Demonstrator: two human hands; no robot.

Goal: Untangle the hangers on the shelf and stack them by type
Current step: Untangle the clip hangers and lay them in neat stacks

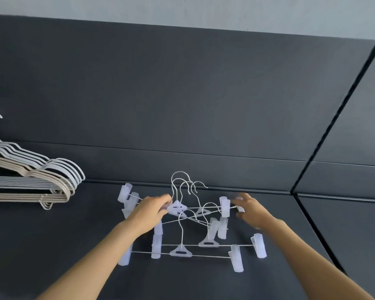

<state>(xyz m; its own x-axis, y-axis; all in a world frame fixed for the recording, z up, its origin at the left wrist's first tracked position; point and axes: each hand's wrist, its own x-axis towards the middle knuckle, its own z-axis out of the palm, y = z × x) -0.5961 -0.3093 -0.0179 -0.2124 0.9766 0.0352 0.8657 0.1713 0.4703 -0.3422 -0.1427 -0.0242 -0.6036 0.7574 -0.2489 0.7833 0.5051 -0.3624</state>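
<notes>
Several clip hangers (182, 215) with thin metal hooks and pale translucent clips lie tangled on the dark shelf (52, 245). My left hand (148, 210) grips the upper ones by the bar, just left of a triangular centre piece (177, 208). My right hand (250, 210) pinches the right end of a bar beside a clip (225, 206). Two more clip hangers (181, 253) lie flat nearer to me, separate from the lifted bunch. At the far left is a neat stack of white and beige wire hangers (30, 182).
The shelf's dark back panel (182, 105) rises just behind the hangers. A seam (294, 192) splits the shelf from a neighbouring section on the right. Bare shelf surface lies between the two hanger groups.
</notes>
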